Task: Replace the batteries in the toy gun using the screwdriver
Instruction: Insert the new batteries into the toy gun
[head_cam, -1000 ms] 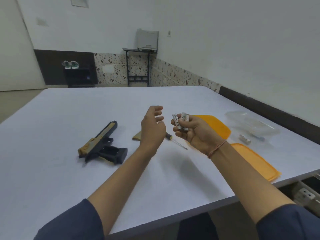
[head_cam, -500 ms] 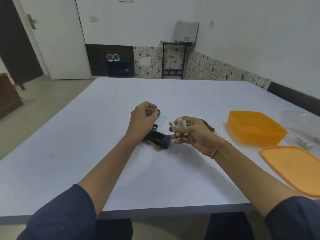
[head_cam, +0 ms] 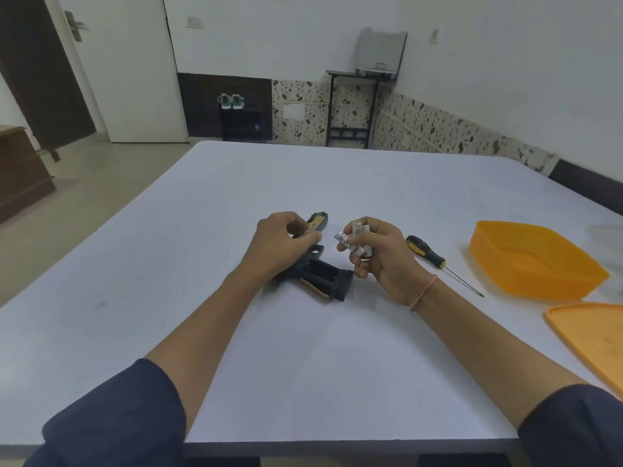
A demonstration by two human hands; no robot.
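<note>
Orange tub (head_cam: pixel 539 281), lid (head_cam: pixel 593 332) right of screwdriver (head_cam: pixel 426 252); left hand (head_cam: pixel 279 244) half-hides toy gun (head_cam: pixel 323 278).

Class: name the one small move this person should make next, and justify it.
Probably slot one of the batteries into the toy gun: the right hand holds them beside it, the left hand grips it, its grip cavity looks open, the screwdriver lies aside.

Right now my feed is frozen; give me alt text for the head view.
The right hand holds a few batteries above a white table, while the left hand grips the gun lying on it. A screwdriver lies to the right, beside an orange tub and its lid.
</note>
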